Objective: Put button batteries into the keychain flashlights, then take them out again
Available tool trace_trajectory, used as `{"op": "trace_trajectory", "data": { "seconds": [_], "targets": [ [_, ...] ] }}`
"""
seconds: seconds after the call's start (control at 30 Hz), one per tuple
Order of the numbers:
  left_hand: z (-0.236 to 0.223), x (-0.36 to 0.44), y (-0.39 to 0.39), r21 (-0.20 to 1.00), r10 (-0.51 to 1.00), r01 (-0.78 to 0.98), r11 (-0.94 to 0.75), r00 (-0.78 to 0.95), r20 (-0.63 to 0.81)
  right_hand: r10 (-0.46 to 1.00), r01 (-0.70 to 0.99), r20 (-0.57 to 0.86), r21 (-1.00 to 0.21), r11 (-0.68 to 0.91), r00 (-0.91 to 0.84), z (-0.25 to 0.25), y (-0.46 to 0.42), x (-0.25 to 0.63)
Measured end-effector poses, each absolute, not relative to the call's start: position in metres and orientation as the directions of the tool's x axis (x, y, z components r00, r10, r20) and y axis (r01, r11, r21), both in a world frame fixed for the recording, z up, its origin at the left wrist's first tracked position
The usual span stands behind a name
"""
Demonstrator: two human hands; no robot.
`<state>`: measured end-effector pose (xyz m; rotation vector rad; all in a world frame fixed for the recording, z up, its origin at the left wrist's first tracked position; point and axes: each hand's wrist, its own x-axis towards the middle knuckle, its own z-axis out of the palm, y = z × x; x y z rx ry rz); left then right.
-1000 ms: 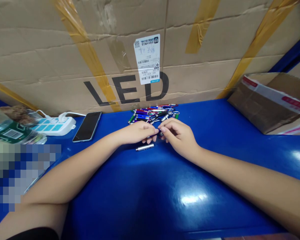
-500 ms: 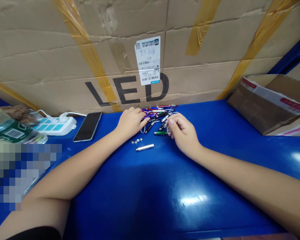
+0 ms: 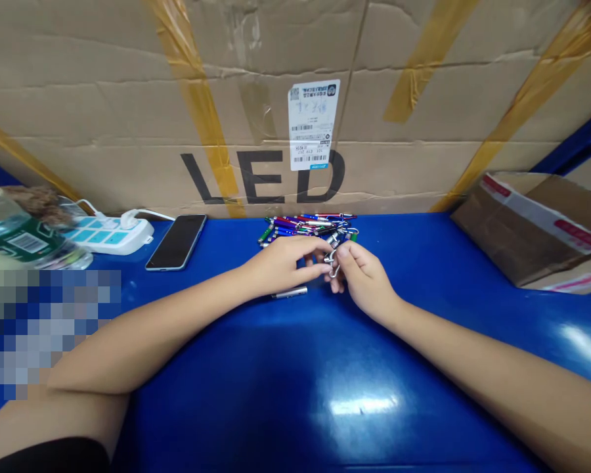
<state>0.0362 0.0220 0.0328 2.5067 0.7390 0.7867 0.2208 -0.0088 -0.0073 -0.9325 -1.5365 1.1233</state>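
My right hand (image 3: 369, 279) pinches a small silver metal clip (image 3: 334, 268), shaped like a carabiner, between thumb and fingers. From the other side my left hand (image 3: 283, 266) meets the same clip, its thumb and forefinger curved around the clip's left edge. Whatever else hangs from the clip is hidden by the fingers. Just below my left hand lies a silver pen-shaped torch (image 3: 293, 293) on the blue tabletop (image 3: 256, 368). Behind both hands spreads a pile of small coloured torches (image 3: 300, 225) with metal clips, partly covered by my left hand.
A large cardboard box (image 3: 398, 157) marked LED stands along the back. To the left are a phone (image 3: 177, 242), a white power strip (image 3: 123, 236) with plugs, and a plastic bottle (image 3: 29, 240). An open carton (image 3: 517, 243) sits at right.
My left hand has moved right, from the pile to the clip in my right hand. It now covers the small button cells seen earlier. The green torch near my right hand has left its spot.
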Motion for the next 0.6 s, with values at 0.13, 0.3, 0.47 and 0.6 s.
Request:
{"op": "trace_trajectory", "data": {
  "seconds": [0.13,0.3,0.47,0.6],
  "targets": [
    [0.028,0.036,0.020,0.562,0.675,0.399,-0.724,0.577,0.460,0.935,0.019,0.222,-0.971,0.236,-0.276,-0.009,-0.006,0.220],
    [0.026,0.037,0.017,0.657,0.790,0.448,-0.606,0.434,0.433,0.918,0.272,0.265,-0.897,0.347,-0.296,-0.012,-0.004,0.219],
    [0.026,0.042,0.009,0.685,0.803,0.441,-0.580,0.452,0.389,0.884,0.674,0.330,-0.573,0.466,-0.331,-0.007,-0.008,0.222],
    [0.031,0.043,0.006,0.650,0.793,0.466,-0.600,0.456,0.404,0.906,0.883,0.244,-0.243,0.401,-0.345,0.003,-0.010,0.224]
  ]
}}
